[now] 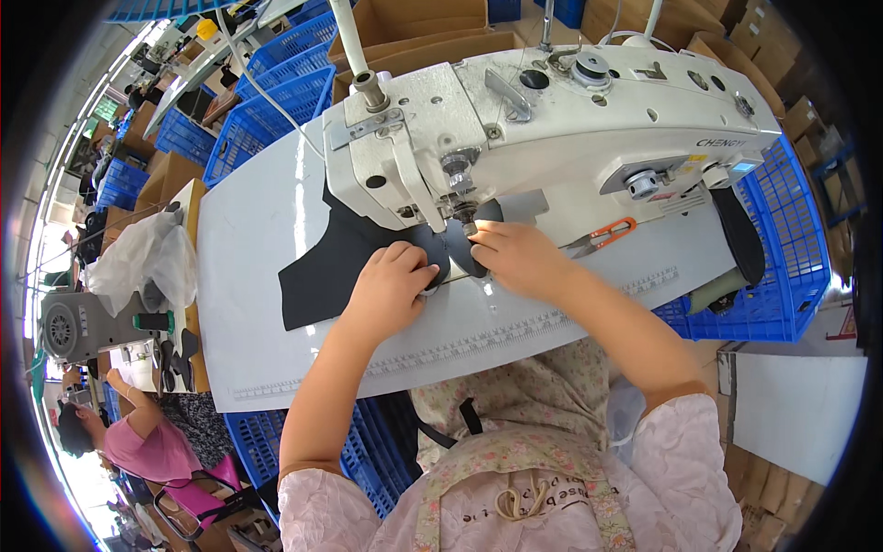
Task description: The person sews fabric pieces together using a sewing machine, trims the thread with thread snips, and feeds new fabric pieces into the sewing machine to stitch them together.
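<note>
A white sewing machine [570, 120] stands over a white table. Dark, flat fabric [322, 267] lies under its head, with a wide part spread to the left and smaller rounded pieces [467, 262] by the needle area. My left hand [391, 283] is closed on the edge of the dark fabric just left of the presser foot, thumb and fingers drawn together. Right beside the needle, my right hand [520, 259] pinches the dark piece, fingertips close to the presser foot [469, 219]. The needle tip itself is hard to make out. Orange-handled thread snips [602, 237] rest right of my right hand.
A ruler strip [460, 350] runs along the table's near edge. Blue crates [267, 129] and cardboard boxes [414, 23] stand behind; another blue crate [782, 221] sits at the right with dark pieces. At the far left, a co-worker in pink [152, 442] sits by another machine [78, 327].
</note>
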`<control>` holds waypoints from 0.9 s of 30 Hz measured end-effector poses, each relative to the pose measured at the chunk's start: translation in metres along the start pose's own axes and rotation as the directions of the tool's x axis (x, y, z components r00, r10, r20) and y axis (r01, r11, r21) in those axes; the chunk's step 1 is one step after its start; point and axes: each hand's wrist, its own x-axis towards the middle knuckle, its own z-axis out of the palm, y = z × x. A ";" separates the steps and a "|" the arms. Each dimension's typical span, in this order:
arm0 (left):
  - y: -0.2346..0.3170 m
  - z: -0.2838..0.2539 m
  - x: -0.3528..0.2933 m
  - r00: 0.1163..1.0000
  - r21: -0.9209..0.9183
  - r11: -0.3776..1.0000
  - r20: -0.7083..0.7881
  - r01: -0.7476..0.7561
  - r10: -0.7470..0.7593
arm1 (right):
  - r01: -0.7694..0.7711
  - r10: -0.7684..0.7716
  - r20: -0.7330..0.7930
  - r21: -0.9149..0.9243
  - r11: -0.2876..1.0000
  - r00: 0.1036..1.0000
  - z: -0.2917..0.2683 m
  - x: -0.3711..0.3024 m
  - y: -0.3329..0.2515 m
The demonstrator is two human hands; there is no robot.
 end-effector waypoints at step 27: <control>-0.001 0.004 0.036 0.870 -0.311 0.814 0.137 0.491 -0.473 | -0.058 0.064 -0.132 0.051 0.997 0.989 -0.001 -0.007 -0.010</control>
